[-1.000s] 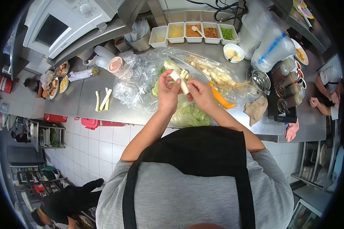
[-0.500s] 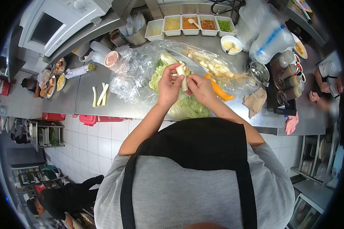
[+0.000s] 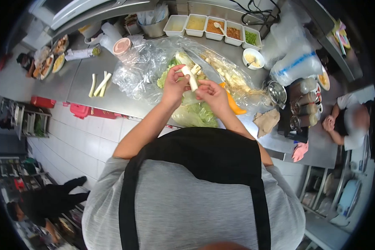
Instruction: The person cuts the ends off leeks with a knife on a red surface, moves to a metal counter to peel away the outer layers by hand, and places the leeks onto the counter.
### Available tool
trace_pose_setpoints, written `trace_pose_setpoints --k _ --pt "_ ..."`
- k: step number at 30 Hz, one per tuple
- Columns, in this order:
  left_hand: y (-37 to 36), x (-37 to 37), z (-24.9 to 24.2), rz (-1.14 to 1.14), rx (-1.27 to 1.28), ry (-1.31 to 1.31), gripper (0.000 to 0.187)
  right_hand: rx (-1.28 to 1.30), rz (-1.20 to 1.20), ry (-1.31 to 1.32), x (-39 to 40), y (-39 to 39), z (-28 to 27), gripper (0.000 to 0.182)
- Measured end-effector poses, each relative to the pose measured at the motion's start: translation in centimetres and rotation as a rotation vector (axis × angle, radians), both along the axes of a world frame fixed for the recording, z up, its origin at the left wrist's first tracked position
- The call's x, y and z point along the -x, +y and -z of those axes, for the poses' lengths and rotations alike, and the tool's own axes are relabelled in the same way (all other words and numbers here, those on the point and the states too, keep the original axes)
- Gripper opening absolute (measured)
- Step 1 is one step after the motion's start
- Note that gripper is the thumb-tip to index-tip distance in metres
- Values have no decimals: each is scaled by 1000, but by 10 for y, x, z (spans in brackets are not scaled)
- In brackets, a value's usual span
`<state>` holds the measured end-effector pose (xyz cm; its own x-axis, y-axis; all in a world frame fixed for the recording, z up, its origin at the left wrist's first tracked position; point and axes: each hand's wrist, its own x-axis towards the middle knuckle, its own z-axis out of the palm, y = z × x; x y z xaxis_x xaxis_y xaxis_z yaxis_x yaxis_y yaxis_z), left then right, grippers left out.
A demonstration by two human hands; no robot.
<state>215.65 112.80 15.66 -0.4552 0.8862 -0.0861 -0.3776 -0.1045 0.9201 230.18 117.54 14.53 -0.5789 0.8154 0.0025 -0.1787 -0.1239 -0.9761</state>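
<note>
My left hand [image 3: 176,85] grips a short white vegetable stalk [image 3: 190,78], held at a tilt over the plastic bags. My right hand [image 3: 212,95] is at the stalk's lower end, its fingers bent together; whether they pinch anything is too small to tell. Beneath and beyond the hands lie leafy greens [image 3: 196,116] and clear plastic [image 3: 133,79]. To the right are white stalks with roots [image 3: 233,77] in plastic and an orange-yellow handle [image 3: 236,104]. Several cut white stalks [image 3: 102,84] lie on the metal counter [image 3: 77,89] at left.
White tubs of toppings [image 3: 214,29] line the back. A white bowl [image 3: 253,58], plastic bags [image 3: 296,62], a brown cloth [image 3: 266,122] and a black bottle rack [image 3: 296,132] stand right. One person [image 3: 350,121] is at far right, another [image 3: 46,200] at lower left.
The camera view has turned, shifting the scene. The stalk is more exposed between my hands, and my right hand's fingers have spread slightly at its lower end. The person at right has brought their hands together.
</note>
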Motion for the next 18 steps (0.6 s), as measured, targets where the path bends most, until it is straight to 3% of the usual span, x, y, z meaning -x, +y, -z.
trace_pose_setpoints --k 7,16,18 --pt "-7 -4 -6 53 -49 -156 36 -63 -34 10 -7 1 4 27" --pt "-8 -1 -4 70 22 -99 36 -14 8 40 -6 -6 0 11" --pt "-7 -1 -1 104 41 -121 35 -247 88 -140 -5 -10 3 8"
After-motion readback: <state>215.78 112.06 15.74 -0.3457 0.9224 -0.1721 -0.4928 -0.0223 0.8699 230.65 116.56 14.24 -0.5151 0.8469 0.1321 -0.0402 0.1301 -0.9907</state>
